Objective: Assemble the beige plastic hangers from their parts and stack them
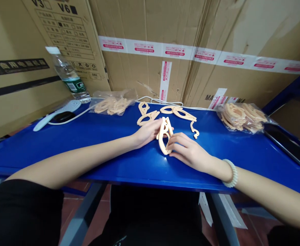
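A beige plastic hanger piece stands on edge on the blue table, held between both hands. My left hand grips its upper left side with curled fingers. My right hand, with a white bead bracelet at the wrist, pinches its lower right side. Several loose beige hanger parts lie flat just behind the hands, and a small hook piece lies to the right of them.
Clear bags of beige parts sit at the back left and back right. A water bottle, a white device with cable and a dark phone lie on the table. Cardboard boxes wall the back.
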A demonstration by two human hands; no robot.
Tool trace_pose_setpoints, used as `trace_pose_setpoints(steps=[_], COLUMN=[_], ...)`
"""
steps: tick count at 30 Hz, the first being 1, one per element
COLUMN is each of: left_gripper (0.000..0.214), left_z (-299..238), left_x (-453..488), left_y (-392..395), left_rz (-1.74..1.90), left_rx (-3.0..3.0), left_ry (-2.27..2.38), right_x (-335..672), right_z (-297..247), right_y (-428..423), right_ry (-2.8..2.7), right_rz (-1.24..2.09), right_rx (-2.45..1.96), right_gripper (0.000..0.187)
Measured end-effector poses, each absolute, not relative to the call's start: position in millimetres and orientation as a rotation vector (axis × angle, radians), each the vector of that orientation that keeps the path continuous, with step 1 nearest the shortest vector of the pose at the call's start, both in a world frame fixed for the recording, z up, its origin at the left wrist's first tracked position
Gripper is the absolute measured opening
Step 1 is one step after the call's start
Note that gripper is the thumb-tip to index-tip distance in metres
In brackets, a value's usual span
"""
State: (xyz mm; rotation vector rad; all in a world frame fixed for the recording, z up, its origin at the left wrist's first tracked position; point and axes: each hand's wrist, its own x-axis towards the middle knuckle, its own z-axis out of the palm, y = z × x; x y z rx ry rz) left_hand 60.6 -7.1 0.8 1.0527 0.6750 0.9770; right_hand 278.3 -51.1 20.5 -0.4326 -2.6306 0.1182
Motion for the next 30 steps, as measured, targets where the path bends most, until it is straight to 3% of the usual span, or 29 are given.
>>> trace_pose_setpoints(steps=[3,9,15,30], left_gripper=[0.027,0.039,0.038,0.038], left_z=[-2,-5,-5,-9], left_x=[63,62,60,63], left_y=[-12,-16,-18,-17], left_rz=[0.978,0.939,0.974,1.021], left_rx=[1.265,1.448,1.506,1.446], left_ry=[0.698,0.719,0.739,0.741], right_x=[278,276,278,290], right_z=[21,18,15,11], right_y=[-53,-54,-53,-42], right_ry=[-2.616,-2.628,-2.632,-2.643], right_rz=[0.087,-0.226,-0.487,-0.486], right_rx=[-0.423,-0.508,-0.655,-0.920], right_gripper=[0.014,0.018,0.022,0.023])
